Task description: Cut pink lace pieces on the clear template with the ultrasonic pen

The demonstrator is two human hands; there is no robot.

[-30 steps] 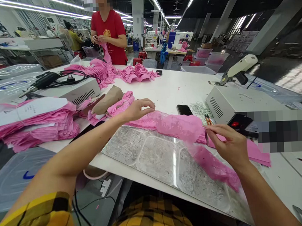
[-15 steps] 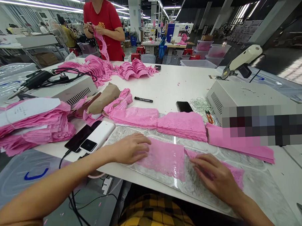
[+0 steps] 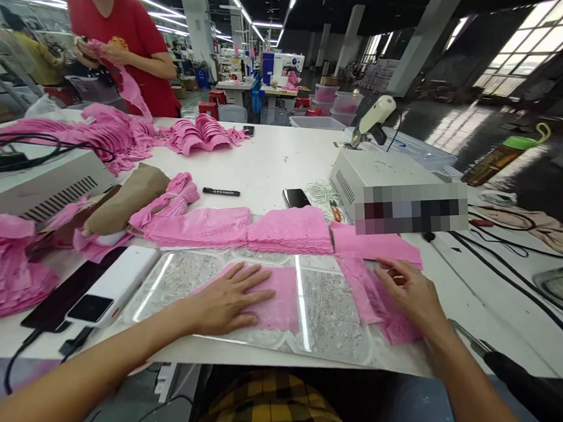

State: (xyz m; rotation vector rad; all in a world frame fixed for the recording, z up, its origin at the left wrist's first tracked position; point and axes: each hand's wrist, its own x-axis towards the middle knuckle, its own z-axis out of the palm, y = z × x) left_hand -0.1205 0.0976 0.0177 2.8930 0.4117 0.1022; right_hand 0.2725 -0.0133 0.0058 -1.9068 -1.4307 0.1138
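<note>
Pink sheer lace panel (image 3: 283, 298) lies flat on grey stone-patterned board (image 3: 330, 308), partly under left hand (image 3: 232, 300), fingers spread. Crumpled pink lace strip (image 3: 363, 294), long axis far-left to near-right, lies left of and beneath right hand (image 3: 413, 295), the nearer; fingers curled, cannot tell if pinching. Beyond: layered pink lace stack (image 3: 289, 229).

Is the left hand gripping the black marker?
No: the left hand lies spread, palm down, on a thin pink piece, while the black marker lies apart from it on the white table.
</note>
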